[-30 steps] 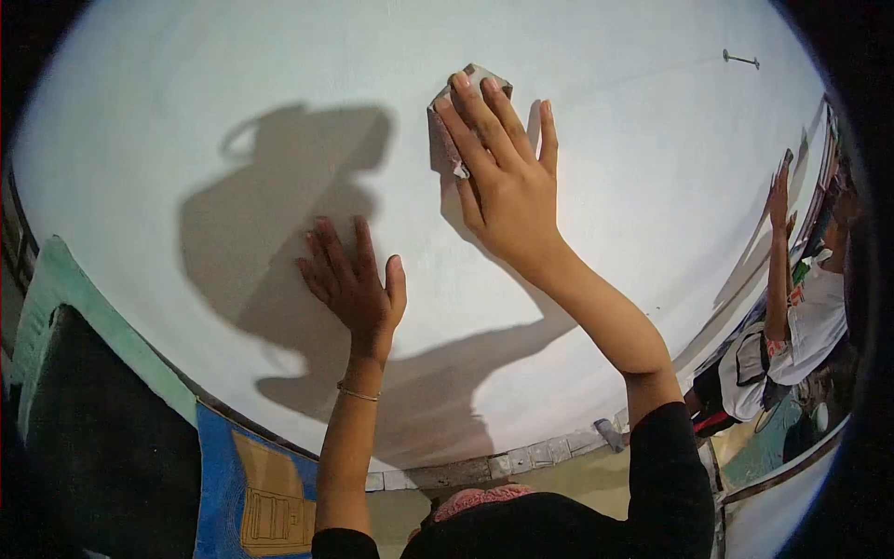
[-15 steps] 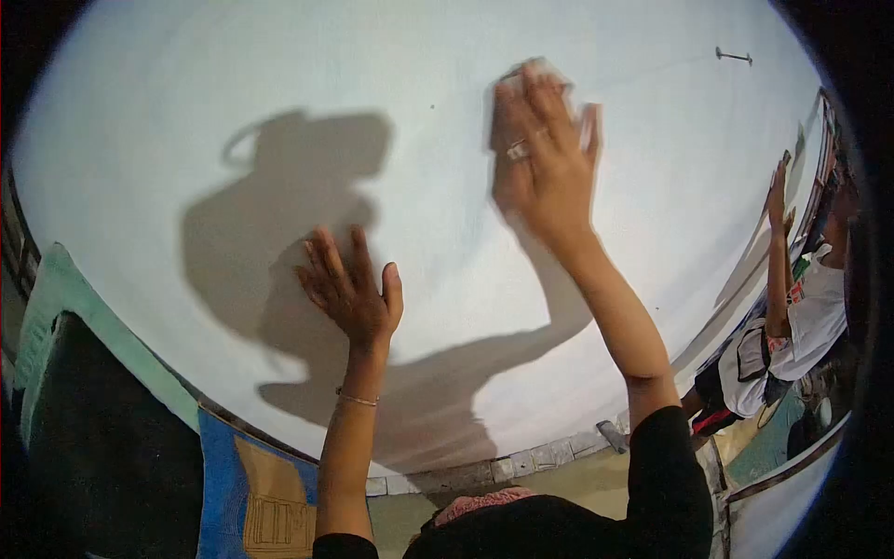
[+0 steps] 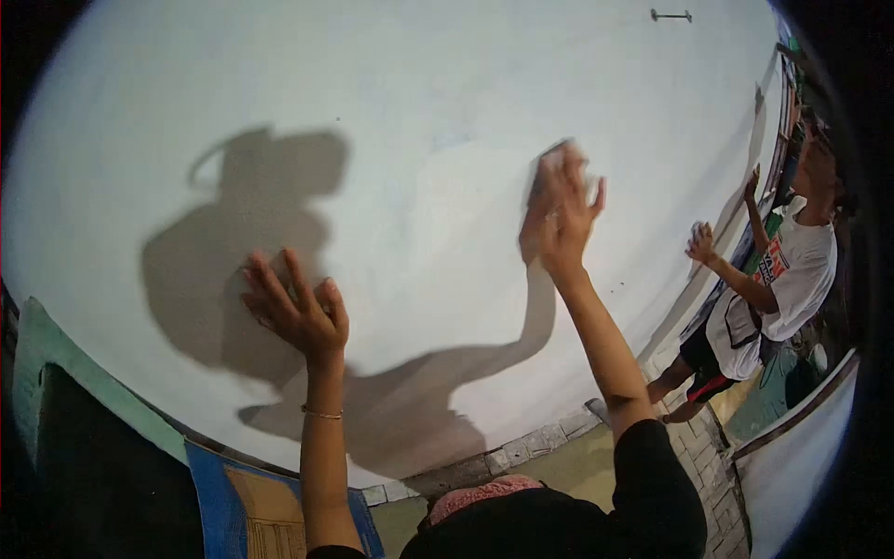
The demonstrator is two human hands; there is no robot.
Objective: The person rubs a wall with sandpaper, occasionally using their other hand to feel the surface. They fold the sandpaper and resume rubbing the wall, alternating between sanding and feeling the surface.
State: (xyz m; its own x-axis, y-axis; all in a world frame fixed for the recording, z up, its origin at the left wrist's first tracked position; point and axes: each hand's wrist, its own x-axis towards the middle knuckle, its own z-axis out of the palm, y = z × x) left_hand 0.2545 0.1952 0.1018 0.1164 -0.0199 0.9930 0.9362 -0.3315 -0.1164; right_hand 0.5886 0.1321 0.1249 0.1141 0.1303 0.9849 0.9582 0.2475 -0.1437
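A broad white wall (image 3: 447, 84) fills most of the view. My left hand (image 3: 296, 306) lies against it at left of centre, fingers spread and holding nothing, with a thin bracelet on the wrist. Further right and higher, my right hand (image 3: 564, 216) is pressed to the wall, blurred by motion. A pale folded sheet shows under its fingertips, mostly covered by the fingers; its kind cannot be made out. Shadows of my head and arms fall across the wall around both hands.
At right, another person (image 3: 778, 270) in a white shirt stands with both hands raised by the wall. A small metal fitting (image 3: 670, 16) is up high. A dark panel with a green edge (image 3: 102, 373) and blue-and-brown cardboard (image 3: 247, 498) sit at lower left.
My right hand has moved down the wall with the pale sheet. My left hand stays spread on the wall. The view has shifted rightward, and the other person has lowered one hand.
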